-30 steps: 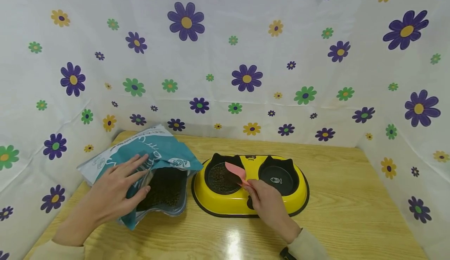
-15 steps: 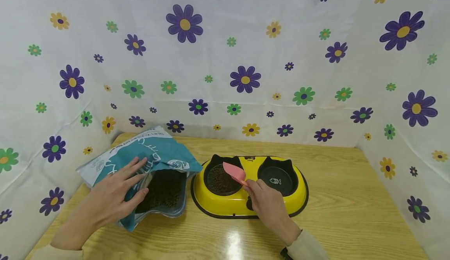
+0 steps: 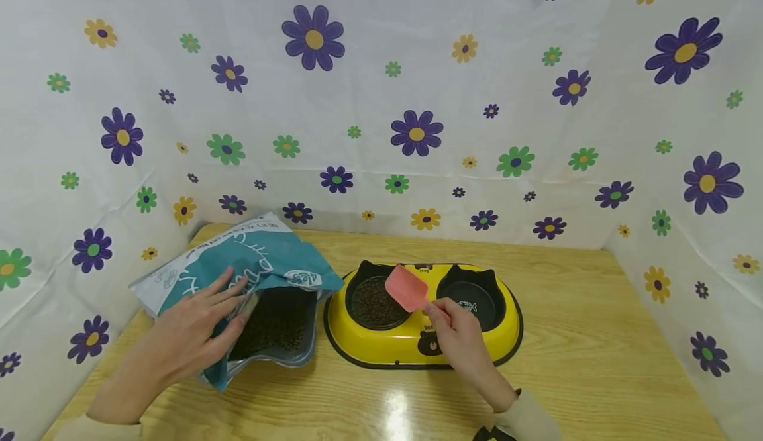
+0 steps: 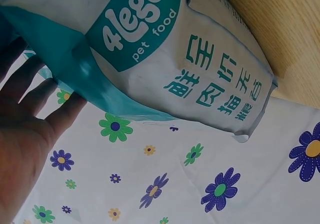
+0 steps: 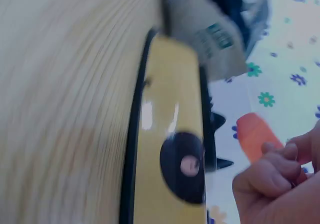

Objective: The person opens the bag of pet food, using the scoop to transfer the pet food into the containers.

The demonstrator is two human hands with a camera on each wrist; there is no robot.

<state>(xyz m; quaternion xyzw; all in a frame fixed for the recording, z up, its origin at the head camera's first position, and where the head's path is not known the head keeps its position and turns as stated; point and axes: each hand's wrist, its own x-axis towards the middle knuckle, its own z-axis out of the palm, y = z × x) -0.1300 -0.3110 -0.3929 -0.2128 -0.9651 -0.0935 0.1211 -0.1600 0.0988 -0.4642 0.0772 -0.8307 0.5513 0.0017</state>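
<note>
My right hand (image 3: 461,342) grips the handle of a pink scoop (image 3: 406,287), whose empty-looking blade is over the inner edge of the left bowl (image 3: 377,303) of a yellow double feeder (image 3: 363,345). Brown kibble lies in that bowl; the right bowl (image 3: 471,298) shows a fish-bone print. On the left, my left hand (image 3: 191,335) rests with spread fingers on the teal and white food bag (image 3: 238,255) by its opening, where kibble shows inside. The left wrist view has the hand (image 4: 25,129) against the bag's teal side (image 4: 75,69). In the right wrist view, curled fingers (image 5: 272,171) hold the scoop (image 5: 257,134).
A wooden table (image 3: 572,335) carries the feeder and the bag. Behind and at both sides hangs a white cloth (image 3: 369,97) with purple, green and yellow flowers. The bag's opening stands just left of the feeder.
The scoop has lifted and turned from inside the left bowl, moving slightly right, so its pink face shows more. The right hand has shifted right with it; the left hand has barely moved.
</note>
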